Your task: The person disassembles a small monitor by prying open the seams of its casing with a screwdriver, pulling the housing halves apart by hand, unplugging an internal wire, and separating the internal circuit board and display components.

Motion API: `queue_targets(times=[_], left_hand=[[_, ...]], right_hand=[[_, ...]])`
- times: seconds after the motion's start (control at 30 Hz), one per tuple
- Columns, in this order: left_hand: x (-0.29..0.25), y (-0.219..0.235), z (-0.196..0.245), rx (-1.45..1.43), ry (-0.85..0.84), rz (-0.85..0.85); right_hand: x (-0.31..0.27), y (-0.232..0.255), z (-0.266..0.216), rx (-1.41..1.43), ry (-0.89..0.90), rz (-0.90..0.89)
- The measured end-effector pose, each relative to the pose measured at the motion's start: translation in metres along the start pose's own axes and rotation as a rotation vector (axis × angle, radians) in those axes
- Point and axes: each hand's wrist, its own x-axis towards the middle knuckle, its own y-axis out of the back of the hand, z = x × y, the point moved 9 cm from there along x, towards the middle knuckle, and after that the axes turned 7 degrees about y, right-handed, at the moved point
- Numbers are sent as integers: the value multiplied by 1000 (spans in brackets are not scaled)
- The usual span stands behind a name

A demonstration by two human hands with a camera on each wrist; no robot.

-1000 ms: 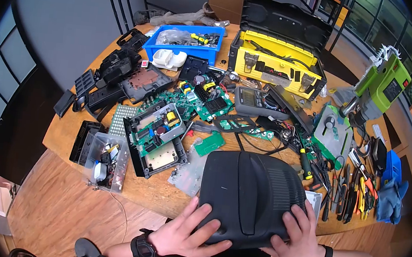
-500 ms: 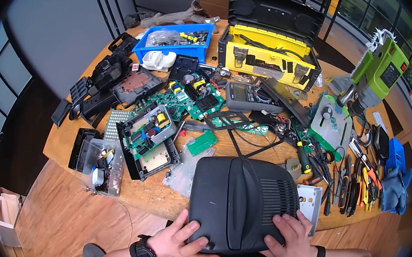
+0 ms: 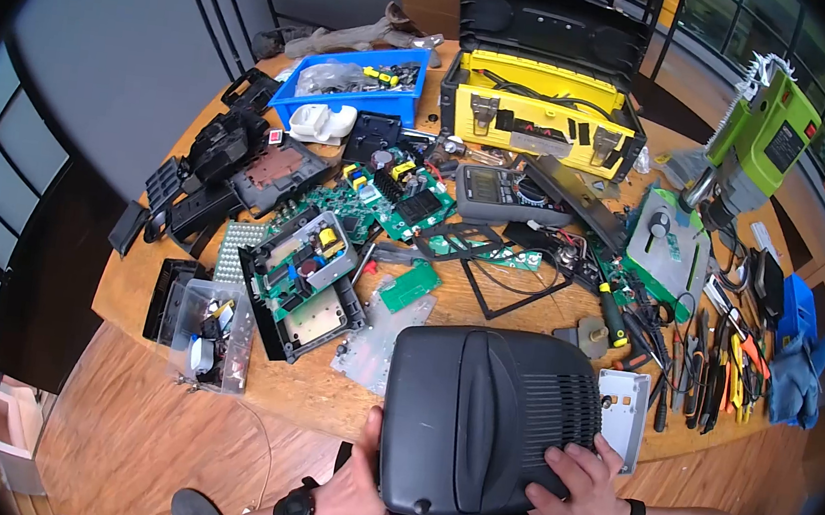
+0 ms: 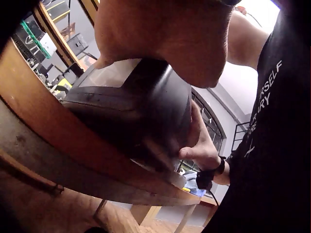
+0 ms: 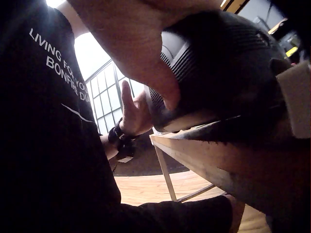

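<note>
A bulky black plastic housing (image 3: 437, 411), with a raised ridge and rows of vent slots, sits at the table's near edge. Beside its near left corner is my left hand (image 3: 357, 498), thumb pointing up along the side. The left wrist and hand also show past the housing in the right wrist view. My right hand (image 3: 581, 491) rests on the slotted right part, fingers spread over the vents. Close up in the right wrist view, that hand's thumb lies against the slotted surface. The housing's underside is hidden in the head view.
A white metal plate (image 3: 623, 410) lies right of the housing. Circuit boards (image 3: 408, 202) and an opened device case (image 3: 315, 272) fill the middle and left. Hand tools (image 3: 722, 376) line the right edge; a yellow toolbox (image 3: 538, 120) and blue bin (image 3: 299, 90) stand behind.
The left hand has turned from lying over the housing's near left corner to standing along its side. The housing has shifted slightly towards the person, while the right hand stays on the vents.
</note>
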Motion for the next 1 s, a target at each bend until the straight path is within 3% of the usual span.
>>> queue_targets(times=[0.03,0.27,0.53,0.6,0.67,0.77,0.87,0.93,0.97,1.0], left_hand=[[0,4,-5,-285,-49,109],[14,19,-11,-374,78,37],[57,50,0,-226,109,-14],[69,53,-5,-85,150,-97],[82,69,-10,-47,181,1],[90,100,-38,228,308,283],[80,86,-50,-324,513,137],[70,62,-49,-519,621,-58],[65,52,-47,-585,651,-102],[63,44,-46,-649,682,-143]], right_hand=[[0,0,0,8,8,1],[3,-1,1,-14,-12,0],[1,-5,1,-32,-6,-60],[2,-5,0,-38,-6,-72],[2,-5,0,-52,-4,-79],[9,0,0,-18,-28,-70],[16,13,16,154,-206,-80],[12,29,43,474,-463,91],[12,26,46,492,-484,-33],[10,27,49,485,-499,-31]])
